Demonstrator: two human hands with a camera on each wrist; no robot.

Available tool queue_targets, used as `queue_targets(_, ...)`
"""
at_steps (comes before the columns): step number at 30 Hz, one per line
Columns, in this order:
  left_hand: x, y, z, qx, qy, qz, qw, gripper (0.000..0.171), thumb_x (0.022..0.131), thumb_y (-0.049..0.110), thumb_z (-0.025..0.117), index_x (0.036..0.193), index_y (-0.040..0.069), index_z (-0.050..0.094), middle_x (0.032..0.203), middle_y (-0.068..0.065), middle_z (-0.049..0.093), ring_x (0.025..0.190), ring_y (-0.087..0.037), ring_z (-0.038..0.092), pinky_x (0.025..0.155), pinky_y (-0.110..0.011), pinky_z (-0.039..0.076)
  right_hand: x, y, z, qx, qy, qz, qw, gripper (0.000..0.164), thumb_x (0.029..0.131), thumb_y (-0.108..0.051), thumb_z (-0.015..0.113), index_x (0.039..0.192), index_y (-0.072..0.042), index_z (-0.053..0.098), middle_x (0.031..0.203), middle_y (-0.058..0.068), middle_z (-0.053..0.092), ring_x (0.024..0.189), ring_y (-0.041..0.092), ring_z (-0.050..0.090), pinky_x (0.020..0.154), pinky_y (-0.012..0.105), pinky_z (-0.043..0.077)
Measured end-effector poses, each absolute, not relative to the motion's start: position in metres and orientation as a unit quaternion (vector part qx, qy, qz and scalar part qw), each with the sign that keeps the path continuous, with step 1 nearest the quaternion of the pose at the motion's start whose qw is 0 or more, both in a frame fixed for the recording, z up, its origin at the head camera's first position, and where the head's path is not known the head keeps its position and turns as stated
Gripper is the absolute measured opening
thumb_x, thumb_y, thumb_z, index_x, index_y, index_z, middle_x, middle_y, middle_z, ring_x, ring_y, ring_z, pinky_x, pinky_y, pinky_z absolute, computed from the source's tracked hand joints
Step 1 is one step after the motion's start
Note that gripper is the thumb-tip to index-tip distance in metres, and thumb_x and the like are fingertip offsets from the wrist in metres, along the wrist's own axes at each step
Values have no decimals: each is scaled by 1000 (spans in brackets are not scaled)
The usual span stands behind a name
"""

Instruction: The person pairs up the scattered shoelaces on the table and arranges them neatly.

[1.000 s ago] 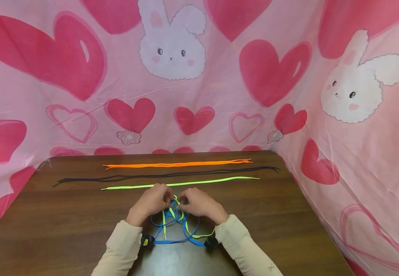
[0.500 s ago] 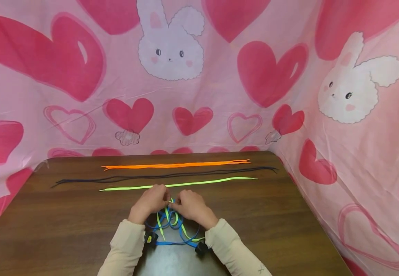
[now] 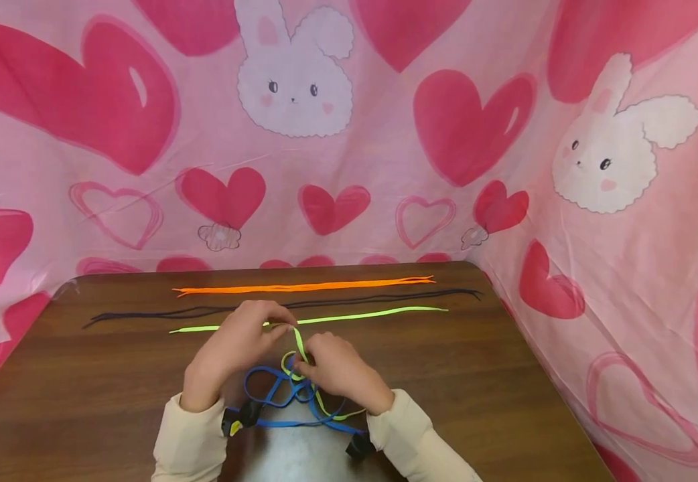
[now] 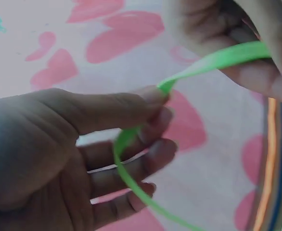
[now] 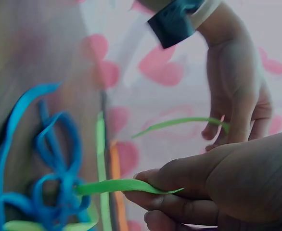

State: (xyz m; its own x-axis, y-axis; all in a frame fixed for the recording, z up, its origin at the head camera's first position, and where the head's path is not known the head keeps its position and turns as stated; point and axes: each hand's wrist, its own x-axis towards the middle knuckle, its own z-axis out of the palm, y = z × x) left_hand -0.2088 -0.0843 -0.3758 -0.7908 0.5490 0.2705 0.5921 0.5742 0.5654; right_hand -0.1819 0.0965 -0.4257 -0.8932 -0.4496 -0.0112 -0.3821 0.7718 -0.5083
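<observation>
Pinching a green lace [image 3: 298,346] between thumb and fingers, the right hand [image 3: 338,371] rests near the front edge of the table [image 3: 506,375], over a tangle of blue lace [image 3: 276,395]. The left hand [image 3: 234,345] is raised just beside it and pinches the same green lace higher up. Farther back lie a straight green lace [image 3: 373,314], a black lace [image 3: 144,313] and, near the back edge, an orange lace [image 3: 301,288].

Flat woven neon-green fabric shoelace [image 3: 298,348] and matt blue fabric lace [image 3: 270,395] on a dark, glossy wood-grain table [image 3: 475,375]; thin printed pink cloth backdrop [image 3: 385,134], faintly creased.
</observation>
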Motion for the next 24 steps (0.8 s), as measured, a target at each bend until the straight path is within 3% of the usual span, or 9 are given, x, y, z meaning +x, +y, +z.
queue_targets(6,-198,-86,-361,-361,-849,-359,140,17,80,8,72,94,17,72,88,11,65,82,-3,60,72,-30,50,-162,101,-393,-269,917,-290,48,6,87,-21,66,87,-20,72,67,-20,59,56,-3,47,52,17,39)
queue_targets(11,-198,-84,-357,-375,-811,-391,220,21,78,7,73,97,15,72,89,10,64,80,-4,57,66,-22,46,-146,114,-366,-281,907,-312,18,5,87,-22,66,88,-23,70,74,-20,62,64,-6,52,58,16,43)
queue_targets(18,-198,-86,-352,-353,-768,-439,304,26,74,-6,73,95,9,73,87,2,66,83,-10,58,71,-15,43,-128,142,-338,-278,881,-381,-10,9,89,-24,63,97,-25,67,78,-18,63,67,1,54,58,22,44)
queue_targets(24,-198,-91,-347,-314,-743,-456,375,32,74,-11,70,99,8,73,91,-1,67,87,-14,59,69,-16,40,-119,166,-325,-263,874,-404,-63,17,88,-25,64,104,-19,67,75,-16,63,73,2,57,65,27,47)
